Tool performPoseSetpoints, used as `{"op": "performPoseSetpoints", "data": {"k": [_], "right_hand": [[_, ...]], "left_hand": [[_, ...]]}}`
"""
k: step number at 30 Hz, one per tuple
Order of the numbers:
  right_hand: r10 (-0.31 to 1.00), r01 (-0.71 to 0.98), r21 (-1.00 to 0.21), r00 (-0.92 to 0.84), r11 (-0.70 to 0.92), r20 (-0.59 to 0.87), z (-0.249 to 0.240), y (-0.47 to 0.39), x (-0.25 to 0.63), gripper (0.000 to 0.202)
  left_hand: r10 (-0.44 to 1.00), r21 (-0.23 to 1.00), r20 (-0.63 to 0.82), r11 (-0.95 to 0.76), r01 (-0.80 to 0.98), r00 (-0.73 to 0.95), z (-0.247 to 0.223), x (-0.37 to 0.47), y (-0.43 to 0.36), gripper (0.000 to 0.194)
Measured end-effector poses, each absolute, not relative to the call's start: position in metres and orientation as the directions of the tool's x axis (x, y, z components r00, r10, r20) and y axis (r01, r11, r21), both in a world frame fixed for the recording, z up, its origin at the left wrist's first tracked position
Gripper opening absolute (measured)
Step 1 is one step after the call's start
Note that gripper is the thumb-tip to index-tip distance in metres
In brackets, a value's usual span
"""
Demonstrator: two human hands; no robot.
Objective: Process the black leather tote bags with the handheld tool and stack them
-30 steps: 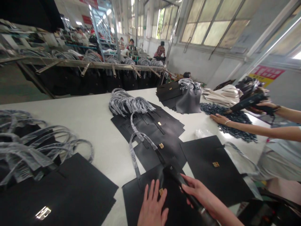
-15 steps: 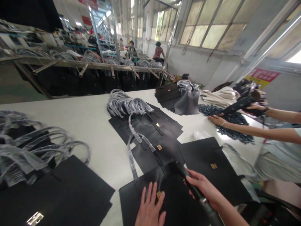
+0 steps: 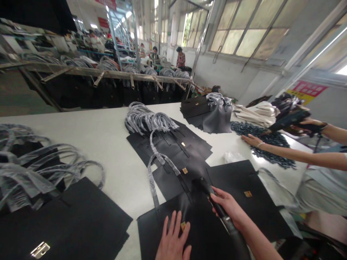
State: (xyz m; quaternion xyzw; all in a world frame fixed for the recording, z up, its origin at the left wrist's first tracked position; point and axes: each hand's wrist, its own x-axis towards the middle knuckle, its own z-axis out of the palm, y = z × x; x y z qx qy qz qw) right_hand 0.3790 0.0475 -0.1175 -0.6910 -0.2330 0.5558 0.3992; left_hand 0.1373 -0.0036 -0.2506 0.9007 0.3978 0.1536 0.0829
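My left hand [image 3: 174, 236] lies flat with fingers spread on a black bag panel [image 3: 159, 231], partly covering its gold clasp [image 3: 183, 226]. In my right hand [image 3: 226, 206] is a black tube-shaped hand tool [image 3: 221, 213], its dark head pointing away over the panel's upper edge; its exact kind is unclear. Beyond it, more black panels overlap, one bearing a gold clasp [image 3: 184, 170]. A plastic-wrapped handle [image 3: 162, 157] loops up from the panels. To the right of my right hand another black panel [image 3: 230, 171] lies flat.
Plastic-wrapped handles [image 3: 62, 159] and a black panel [image 3: 89, 213] occupy the left side of the white table [image 3: 108, 124]. Farther back is a stack with bundled handles [image 3: 146, 117]. At right, a co-worker's hands [image 3: 253, 141] work over small dark pieces [image 3: 273, 144]. Bags hang on a rack [image 3: 108, 74].
My right hand and the tool have shifted slightly up and left. My left hand stays on the panel. The co-worker's dark tool has tilted and moved to the right.
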Motion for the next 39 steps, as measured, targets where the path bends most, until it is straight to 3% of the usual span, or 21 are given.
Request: {"op": "performPoseSetpoints", "data": {"k": [4,10,17,25,28,34,39], "right_hand": [[0.798,-0.104,-0.859,0.326,-0.502,-0.506,-0.112,0.04,0.382,0.062],[0.754,-0.097,-0.791,0.252,-0.604,-0.607,-0.121,0.022,0.388,0.065],[0.818,0.004,-0.869,0.338,-0.495,-0.465,-0.114,0.034,0.365,0.069],[0.735,0.041,-0.735,0.09,-0.677,-0.672,-0.105,-0.02,0.345,0.08],[0.734,0.056,-0.733,0.004,-0.678,-0.679,-0.114,-0.023,0.317,0.082],[0.719,0.132,-0.739,-0.171,-0.661,-0.674,-0.113,0.004,0.258,0.064],[0.75,0.075,-0.771,-0.186,-0.633,-0.634,-0.109,0.029,0.24,0.06]], "left_hand": [[0.748,0.308,0.214,-0.662,0.683,0.628,-0.25,0.137,-0.005,0.063],[0.769,0.344,0.208,-0.636,0.691,0.604,-0.246,0.137,-0.007,0.063],[0.77,0.361,0.183,-0.632,0.686,0.612,-0.233,0.135,-0.009,0.059],[0.689,0.342,0.226,-0.718,0.607,0.688,-0.228,0.13,-0.018,0.042],[0.652,0.366,0.268,-0.75,0.551,0.71,-0.234,0.132,-0.021,0.039],[0.662,0.565,0.21,-0.683,0.463,0.72,-0.251,0.14,-0.024,0.028],[0.66,0.568,0.241,-0.69,0.448,0.711,-0.244,0.139,-0.021,0.036]]}}
